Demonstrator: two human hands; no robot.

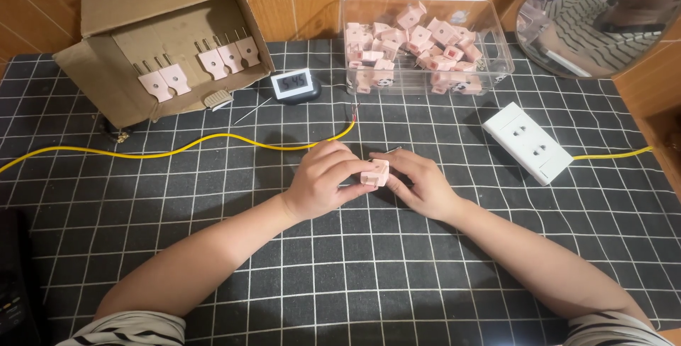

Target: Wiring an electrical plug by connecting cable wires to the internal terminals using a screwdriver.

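Bare forearms, short black-and-white striped sleeves, no rings

In front of me lies a black cloth with a white grid (340,275), covering the table. At its far left stands an open cardboard box (152,41) tipped on its side, with pink flat-pronged plug pieces (202,66) slotted along its flap. Just beside it sits a small digital clock (293,85). A clear plastic tub (496,48) farther right holds a heap of pink plug shells (418,48). A yellow wire (177,149) snakes across the cloth, and a white wall socket (527,142) lies to my right. An oval mirror (603,16) leans in the corner.
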